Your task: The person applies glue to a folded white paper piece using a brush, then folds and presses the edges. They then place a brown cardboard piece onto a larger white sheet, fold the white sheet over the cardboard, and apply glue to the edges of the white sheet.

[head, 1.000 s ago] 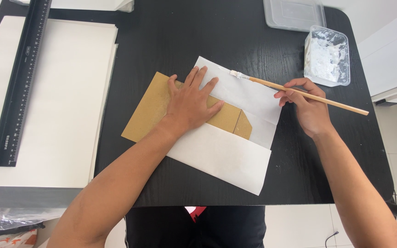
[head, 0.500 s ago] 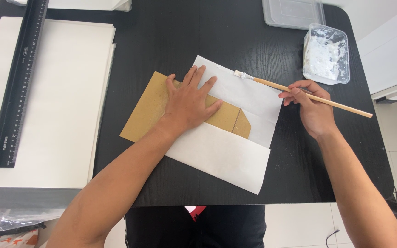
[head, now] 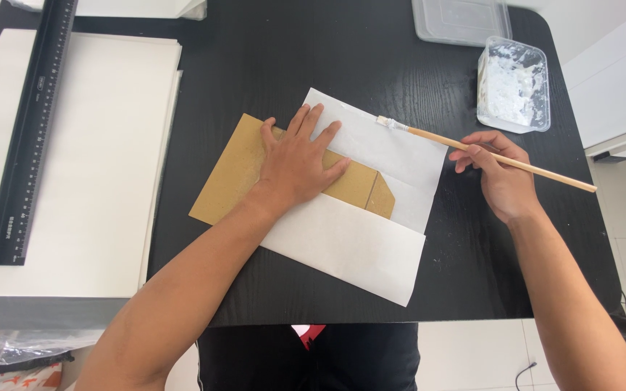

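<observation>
My left hand (head: 298, 156) lies flat, fingers spread, pressing on a tan cardboard piece (head: 233, 170) that rests on a white paper sheet (head: 349, 239). The sheet's lower part is folded up over the cardboard's lower edge. My right hand (head: 498, 174) grips a thin wooden brush (head: 545, 172) by its handle. The brush's white-coated tip hovers at the sheet's upper right edge.
The work lies on a black table (head: 255, 65). A clear tub of white paste (head: 512, 83) stands at the far right, with a clear lid (head: 461, 18) behind it. A stack of white paper (head: 96, 159) and a black ruler (head: 30, 130) sit to the left.
My right hand has drawn the brush slightly rightward, its tip shifting along the sheet's upper edge. My left hand has stayed pressed on the cardboard.
</observation>
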